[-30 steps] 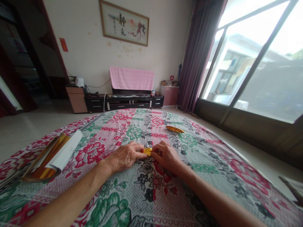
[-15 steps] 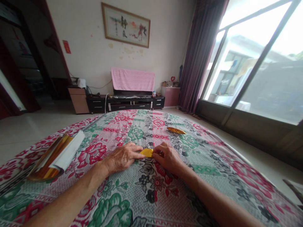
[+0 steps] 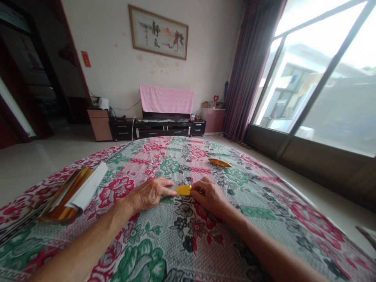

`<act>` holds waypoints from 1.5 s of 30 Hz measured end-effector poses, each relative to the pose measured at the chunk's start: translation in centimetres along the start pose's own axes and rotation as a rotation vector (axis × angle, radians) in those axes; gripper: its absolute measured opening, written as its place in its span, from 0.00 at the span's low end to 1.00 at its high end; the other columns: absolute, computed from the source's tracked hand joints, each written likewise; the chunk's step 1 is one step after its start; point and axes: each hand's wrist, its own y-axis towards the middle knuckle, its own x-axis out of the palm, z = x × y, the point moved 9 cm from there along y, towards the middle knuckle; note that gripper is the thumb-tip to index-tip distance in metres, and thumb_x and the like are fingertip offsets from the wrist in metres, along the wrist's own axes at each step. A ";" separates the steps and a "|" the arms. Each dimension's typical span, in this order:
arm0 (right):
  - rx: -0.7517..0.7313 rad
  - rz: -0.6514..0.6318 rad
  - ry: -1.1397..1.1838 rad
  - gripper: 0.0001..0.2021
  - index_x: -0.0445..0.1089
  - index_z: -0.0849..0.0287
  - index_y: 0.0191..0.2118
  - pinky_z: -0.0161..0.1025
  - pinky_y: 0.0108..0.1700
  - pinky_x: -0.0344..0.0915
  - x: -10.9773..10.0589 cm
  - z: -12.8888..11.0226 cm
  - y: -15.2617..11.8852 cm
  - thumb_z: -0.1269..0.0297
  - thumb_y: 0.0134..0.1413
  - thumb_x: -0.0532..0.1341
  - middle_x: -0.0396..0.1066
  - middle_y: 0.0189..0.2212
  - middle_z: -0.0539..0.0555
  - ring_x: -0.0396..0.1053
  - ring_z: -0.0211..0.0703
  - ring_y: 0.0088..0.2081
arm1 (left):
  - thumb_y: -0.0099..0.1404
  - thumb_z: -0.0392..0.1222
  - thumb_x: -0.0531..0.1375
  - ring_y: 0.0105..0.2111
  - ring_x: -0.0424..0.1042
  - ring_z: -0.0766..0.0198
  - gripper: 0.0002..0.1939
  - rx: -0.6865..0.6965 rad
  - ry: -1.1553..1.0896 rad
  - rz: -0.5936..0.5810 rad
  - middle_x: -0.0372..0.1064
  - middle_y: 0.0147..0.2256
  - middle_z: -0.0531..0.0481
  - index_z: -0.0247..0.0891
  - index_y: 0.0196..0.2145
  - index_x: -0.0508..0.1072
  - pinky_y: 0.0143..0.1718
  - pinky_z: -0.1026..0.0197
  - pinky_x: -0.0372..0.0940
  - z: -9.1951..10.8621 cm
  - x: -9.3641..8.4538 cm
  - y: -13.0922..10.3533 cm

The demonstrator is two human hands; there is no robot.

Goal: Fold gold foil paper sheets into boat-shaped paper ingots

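Covering a broad table with a curved far edge, a woven tablecloth with red, green and grey flowers bears a small, flat, shiny yellow-gold paper strip, which lies between the two hands. Well beyond the strip, a pink cloth drapes over a dark panel on a low black cabinet with silver handles; its drawers look shut, so their contents are hidden.

Right of the strip, the right hand has its thumb and bent fingers pinched together on that end. Left of the strip, the left hand reaches out with its forefinger extended to touch the pointed tip; whether its thumb grips underneath I cannot tell. Contact at both ends seems to keep the strip flat and steady on the cloth.

Beyond the strip and to its right, a pointed, boat-shaped gold foil piece rests apart. Well left of the strip, a curved brown holder, perhaps merely a wrapper, cradles gold sheets and a rolled white sheet, apparently keeping them bundled.
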 end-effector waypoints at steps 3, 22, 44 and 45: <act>-0.007 0.000 -0.008 0.06 0.72 0.56 0.33 0.34 0.36 0.58 -0.1 -0.1 0.0 0.64 0.52 0.58 0.66 0.30 0.51 0.64 0.37 0.32 | 0.54 0.22 0.48 0.48 0.67 0.65 0.29 0.000 -0.023 0.025 0.67 0.49 0.51 0.48 0.46 0.73 0.50 0.59 0.63 -0.1 -0.2 -0.2; -0.011 0.010 -0.016 0.05 0.72 0.57 0.33 0.34 0.35 0.59 -0.2 -0.3 -0.1 0.64 0.52 0.59 0.66 0.29 0.52 0.64 0.37 0.32 | 0.58 0.26 0.48 0.48 0.65 0.60 0.22 0.074 -0.028 0.171 0.67 0.48 0.47 0.38 0.45 0.72 0.51 0.52 0.63 4.3 -1.1 1.8; -0.127 0.000 -0.012 0.09 0.74 0.52 0.38 0.38 0.43 0.58 -0.8 0.8 -0.6 0.64 0.56 0.56 0.66 0.36 0.52 0.63 0.39 0.39 | 0.58 0.26 0.46 0.47 0.64 0.60 0.23 0.051 -0.035 0.060 0.68 0.47 0.48 0.38 0.45 0.73 0.52 0.56 0.62 4.6 -0.2 1.8; -0.136 -0.008 -0.005 0.09 0.74 0.52 0.38 0.38 0.43 0.58 -0.8 0.7 -0.6 0.65 0.57 0.56 0.66 0.36 0.52 0.63 0.38 0.38 | 0.58 0.26 0.46 0.47 0.65 0.60 0.23 0.050 -0.035 0.058 0.68 0.47 0.48 0.38 0.45 0.73 0.51 0.56 0.62 4.6 -0.3 1.8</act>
